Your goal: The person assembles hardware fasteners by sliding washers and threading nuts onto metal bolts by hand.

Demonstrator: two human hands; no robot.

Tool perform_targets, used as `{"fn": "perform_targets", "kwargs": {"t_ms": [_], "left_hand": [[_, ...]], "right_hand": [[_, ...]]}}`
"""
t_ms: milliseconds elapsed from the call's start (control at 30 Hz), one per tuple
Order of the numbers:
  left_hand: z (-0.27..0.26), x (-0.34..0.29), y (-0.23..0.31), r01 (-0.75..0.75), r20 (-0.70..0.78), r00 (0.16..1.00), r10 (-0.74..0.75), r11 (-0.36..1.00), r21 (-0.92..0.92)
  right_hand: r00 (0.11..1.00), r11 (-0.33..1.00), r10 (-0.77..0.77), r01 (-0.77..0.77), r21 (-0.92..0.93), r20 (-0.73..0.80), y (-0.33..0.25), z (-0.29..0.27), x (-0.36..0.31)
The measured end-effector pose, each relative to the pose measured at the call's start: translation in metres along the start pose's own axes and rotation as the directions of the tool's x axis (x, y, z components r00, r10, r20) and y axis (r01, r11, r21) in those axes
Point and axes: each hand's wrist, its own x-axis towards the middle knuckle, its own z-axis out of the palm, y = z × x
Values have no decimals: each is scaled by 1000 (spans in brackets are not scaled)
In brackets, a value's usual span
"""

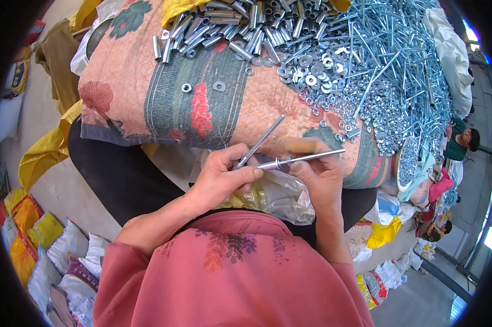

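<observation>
While the left hand [229, 169] has its fingers squeezed on a shiny tube [267, 165] and a spare rod [267, 132], the right hand [323, 170] pinches a thin rod [331, 153] with a small ring [279, 162] on it. They are all near the flowery cloth [265, 98]. If that pinch goes loose, the ring might slide off and drop.

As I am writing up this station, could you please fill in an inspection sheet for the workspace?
Surface: patterned cloth, pink and grey-green.
Job's things: tubes, washers, nuts and thin rods, heaped together.
Clutter: loose nut and loose washer, left of the heap.
Hands: left hand holds an angled rod and a crosswise rod; right hand fingers the latter.
Cables: nothing seen.
Surroundings: sacks at left; a person in green at right.
</observation>
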Motion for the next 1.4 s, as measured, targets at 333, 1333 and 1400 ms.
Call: {"fn": "perform_targets", "kwargs": {"t_ms": [333, 1333, 1400], "left_hand": [[1, -9, 2, 30, 14, 999, -31, 997, 76], [13, -8, -9, -175, 35, 984, 172, 941, 290], [9, -6, -18, -505, 137, 776, 616, 476, 720]], "right_hand": [[993, 989, -28, 11, 146, 113, 9, -24, -3], [997, 992, 75, -77, 96, 22, 8, 11, -10], [996, 995, -4, -5, -98, -87, 17, 15, -11]]}}
